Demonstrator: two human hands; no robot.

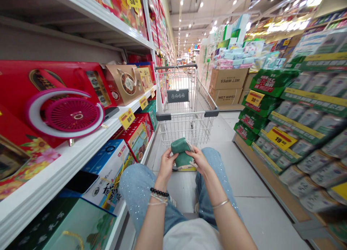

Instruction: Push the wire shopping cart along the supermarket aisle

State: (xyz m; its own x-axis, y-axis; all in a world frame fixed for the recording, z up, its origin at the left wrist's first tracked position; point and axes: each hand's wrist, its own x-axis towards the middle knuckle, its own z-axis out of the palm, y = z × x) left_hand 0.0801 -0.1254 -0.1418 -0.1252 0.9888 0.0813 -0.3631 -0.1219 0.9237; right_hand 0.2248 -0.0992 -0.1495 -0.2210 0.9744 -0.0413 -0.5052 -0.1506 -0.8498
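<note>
A folded green cloth [184, 159] with a pale edge is held between my knees, in front of the cart. My left hand [166, 164] pinches its left side between thumb and fingers. On the opposite side, my right hand [200, 159] grips the cloth, fingers partly behind it. Both hands are closed on it, and the top of the cloth is folded over. Just beyond stands a wire shopping cart [187, 116] with grey corner pieces. To my left, a pink fan with a white ring [74, 114] rests on the shelf, away from both hands.
The white shelf [89, 143] at left bears gift boxes [124, 81]. A black phone [81, 181] lies on a lower box, with a dark ring-shaped band [110, 148] nearby. Stacked can packs [306, 116] line the right side. Wet wipes cartons [227, 80] stand farther back.
</note>
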